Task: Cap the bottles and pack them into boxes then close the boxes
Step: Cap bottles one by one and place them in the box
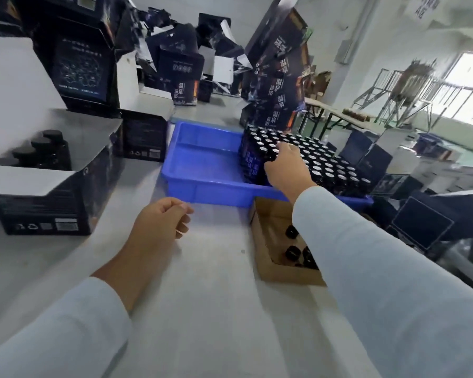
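Note:
A blue tray (202,184) sits mid-table, its right half packed with several dark uncapped bottles (328,165) with silver-sealed mouths. My right hand (284,167) reaches into the tray, and its fingers curl round a bottle at the near left corner of the group. My left hand (161,222) hovers over the table in front of the tray, fingers loosely curled, holding nothing. A shallow cardboard box (273,271) at the right holds black caps (292,252). At the left an open dark box (47,211) contains several capped bottles (44,151).
Many dark printed boxes (180,75), open and stacked, crowd the back and left of the table. A tall leaning stack of flat boxes (279,75) rises behind the tray. More dark boxes and a folding table (339,113) stand to the right.

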